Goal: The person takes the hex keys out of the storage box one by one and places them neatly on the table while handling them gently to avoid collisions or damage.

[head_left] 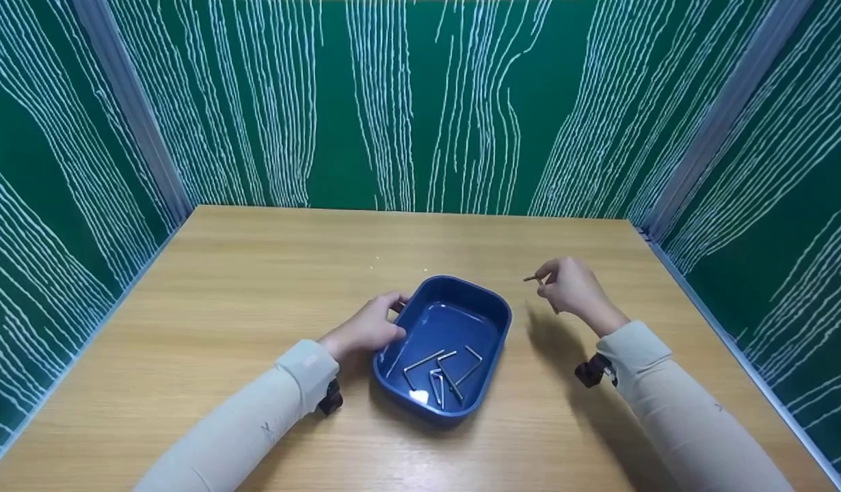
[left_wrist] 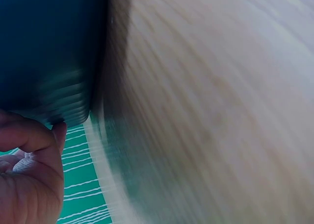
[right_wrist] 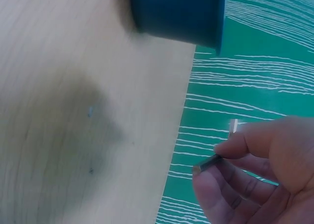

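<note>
A bent metal key (head_left: 531,279) is pinched by the grip of the right hand (head_left: 574,287) between thumb and fingers, clear of the desk (head_left: 222,307) and at 2 o'clock from the blue box (head_left: 458,318); its visible end is pointed towards 9 o'clock. The side wall of the box is held at 9 to 10 o'clock by the grip of the left hand (head_left: 369,326), with the fingers bent against it. Further loose keys (head_left: 450,380) are contained in the box, crossed over one another towards its 6 o'clock end. The held key is judged to be light, fully stiff and not fragile; because the metal appears smooth and narrow, rotation between the fingertips is to be expected, and a pinch close to the bend is recommended. The box is judged to be rigid and light, with a glossy surface that may slide under a side load; it is best held by the upper wall and rim. Where keys are crossed, each is best lifted by a raised arm, so that its neighbours are not dragged.
</note>
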Available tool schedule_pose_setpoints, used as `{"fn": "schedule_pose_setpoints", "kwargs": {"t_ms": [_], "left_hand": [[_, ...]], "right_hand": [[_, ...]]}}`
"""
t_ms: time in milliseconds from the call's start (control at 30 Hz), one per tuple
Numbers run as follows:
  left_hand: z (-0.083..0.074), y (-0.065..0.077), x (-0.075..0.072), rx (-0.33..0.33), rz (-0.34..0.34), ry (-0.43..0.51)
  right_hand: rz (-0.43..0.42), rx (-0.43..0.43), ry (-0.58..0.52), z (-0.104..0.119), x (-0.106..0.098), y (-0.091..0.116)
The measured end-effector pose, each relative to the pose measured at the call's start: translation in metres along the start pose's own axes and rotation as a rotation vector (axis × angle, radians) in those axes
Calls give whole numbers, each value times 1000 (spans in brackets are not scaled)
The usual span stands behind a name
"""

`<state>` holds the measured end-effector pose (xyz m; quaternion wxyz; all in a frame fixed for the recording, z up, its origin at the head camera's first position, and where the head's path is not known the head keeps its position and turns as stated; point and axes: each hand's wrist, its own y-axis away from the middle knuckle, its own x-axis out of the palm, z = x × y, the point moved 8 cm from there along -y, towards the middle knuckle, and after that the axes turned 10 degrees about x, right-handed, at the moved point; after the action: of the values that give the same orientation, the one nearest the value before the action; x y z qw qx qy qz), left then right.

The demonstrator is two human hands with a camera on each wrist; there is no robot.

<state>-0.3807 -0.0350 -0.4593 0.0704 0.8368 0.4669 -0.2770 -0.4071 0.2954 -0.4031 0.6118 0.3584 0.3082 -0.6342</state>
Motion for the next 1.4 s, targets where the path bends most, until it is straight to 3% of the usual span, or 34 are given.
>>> {"fn": "schedule_pose_setpoints", "kwargs": {"t_ms": [433, 667, 1400], "left_hand": [[3, 3, 2, -35, 3, 0], [2, 4, 3, -10, 9, -3], [1, 0, 1, -27, 11, -1]], "right_hand": [[56, 34, 18, -21, 12, -11], [67, 66, 31, -31, 13, -16], [41, 205, -61, -81, -20, -33]]}}
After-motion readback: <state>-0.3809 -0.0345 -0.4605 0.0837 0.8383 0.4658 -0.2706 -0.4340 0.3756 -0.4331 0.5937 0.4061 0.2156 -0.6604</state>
